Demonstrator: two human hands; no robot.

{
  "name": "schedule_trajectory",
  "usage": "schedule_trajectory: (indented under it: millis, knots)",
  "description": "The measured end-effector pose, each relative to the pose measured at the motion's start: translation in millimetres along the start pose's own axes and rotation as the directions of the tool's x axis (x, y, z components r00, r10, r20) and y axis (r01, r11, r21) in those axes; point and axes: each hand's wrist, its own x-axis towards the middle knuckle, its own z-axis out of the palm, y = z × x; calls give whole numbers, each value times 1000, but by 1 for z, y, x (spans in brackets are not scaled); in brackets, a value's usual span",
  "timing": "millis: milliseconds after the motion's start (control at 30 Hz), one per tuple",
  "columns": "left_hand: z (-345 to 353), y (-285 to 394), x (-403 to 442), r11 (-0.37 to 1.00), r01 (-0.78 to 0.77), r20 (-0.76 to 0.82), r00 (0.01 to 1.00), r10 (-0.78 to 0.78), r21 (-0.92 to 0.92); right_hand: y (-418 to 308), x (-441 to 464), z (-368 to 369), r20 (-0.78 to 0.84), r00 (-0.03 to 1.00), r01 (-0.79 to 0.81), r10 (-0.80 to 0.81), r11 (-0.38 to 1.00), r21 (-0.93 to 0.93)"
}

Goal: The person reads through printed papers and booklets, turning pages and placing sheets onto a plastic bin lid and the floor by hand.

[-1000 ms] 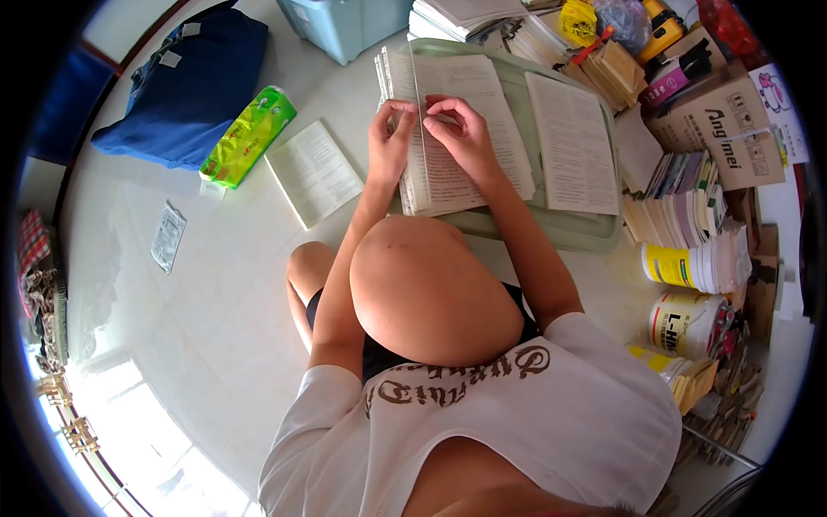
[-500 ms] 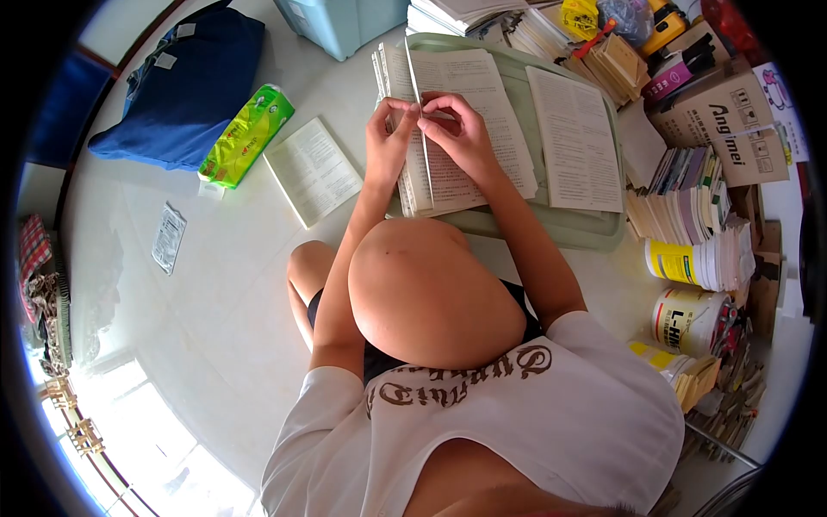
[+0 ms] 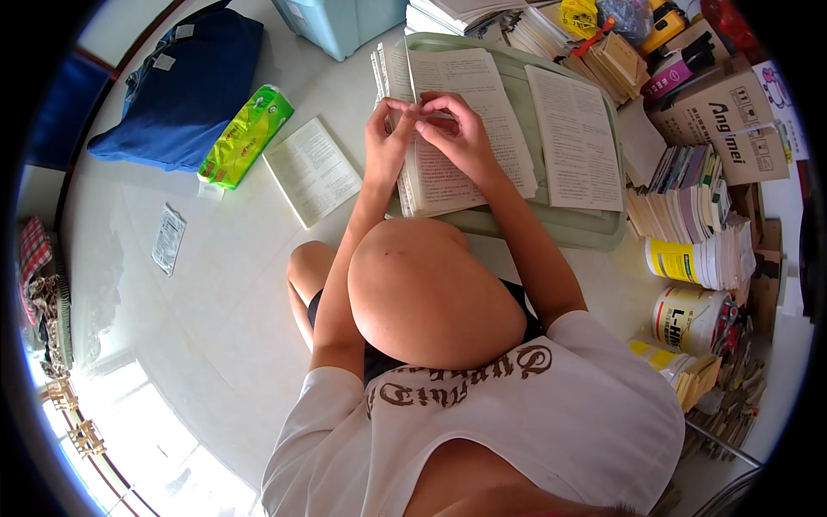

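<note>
An open book point(image 3: 469, 164) lies on a pale green board point(image 3: 525, 95), one of its pages raised on edge between my hands. My left hand point(image 3: 389, 136) pinches that page from the left, thumb and forefinger together. From the right, my right hand point(image 3: 455, 131) pinches the same page, its fingertips touching those of my left hand. Loose printed sheets point(image 3: 575, 142) lie on the right part of the board. Left of my left forearm, a thin printed booklet point(image 3: 312, 172) rests on the floor.
A green tissue pack point(image 3: 245, 138) and a blue bag point(image 3: 194, 90) are at the upper left, beside a blue bin point(image 3: 345, 21). On the right stand stacked books point(image 3: 680, 202), a cardboard box point(image 3: 724, 129) and white tubs point(image 3: 685, 319). My bent knee is below the book.
The raised page first swung to a steeper, edge-on angle, then leaned back left. My fingertips have come closer together, and the whole view has shifted slightly.
</note>
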Motion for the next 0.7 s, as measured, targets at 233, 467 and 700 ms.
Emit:
schedule_trajectory:
  millis: [233, 467, 700]
  knots:
    - [0, 4, -2, 996, 46, 24, 999, -45, -70, 1, 0, 0, 1, 1000, 13, -13, 999, -29]
    - [-3, 4, -4, 992, 77, 19, 997, -75, -97, -1, -1, 1, -16, 1000, -9, 9, 1000, 16]
    - [-1, 8, -3, 995, 58, 43, 998, -54, -85, -7, -2, 5, -25, 998, 49, -54, 987, -151]
